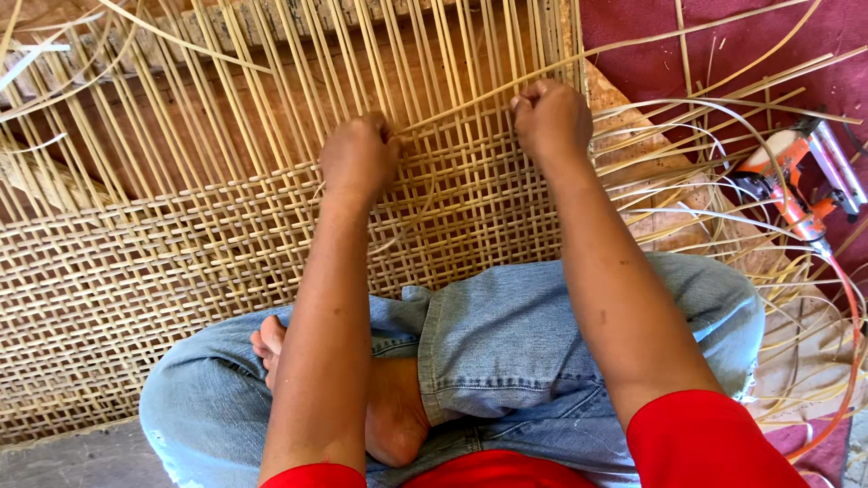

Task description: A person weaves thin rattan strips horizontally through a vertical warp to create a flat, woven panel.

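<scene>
I sit cross-legged in blue jeans on a woven cane panel [136, 271], an open lattice of pale rattan strips. Beyond the woven part, unwoven vertical strands [298, 72] run away from me. My left hand [359, 155] is closed at the weave's upper edge, fingers pinched on a cane strip [470, 101]. My right hand [549, 116] is closed on the same strip, which runs crosswise between the two hands and on up to the right.
An orange pneumatic nail gun [796, 181] with an orange hose [850, 361] lies at the right on a red floor. Loose cane strips [705, 172] curl in a heap beside my right knee. A wooden frame edge [271, 23] crosses the top.
</scene>
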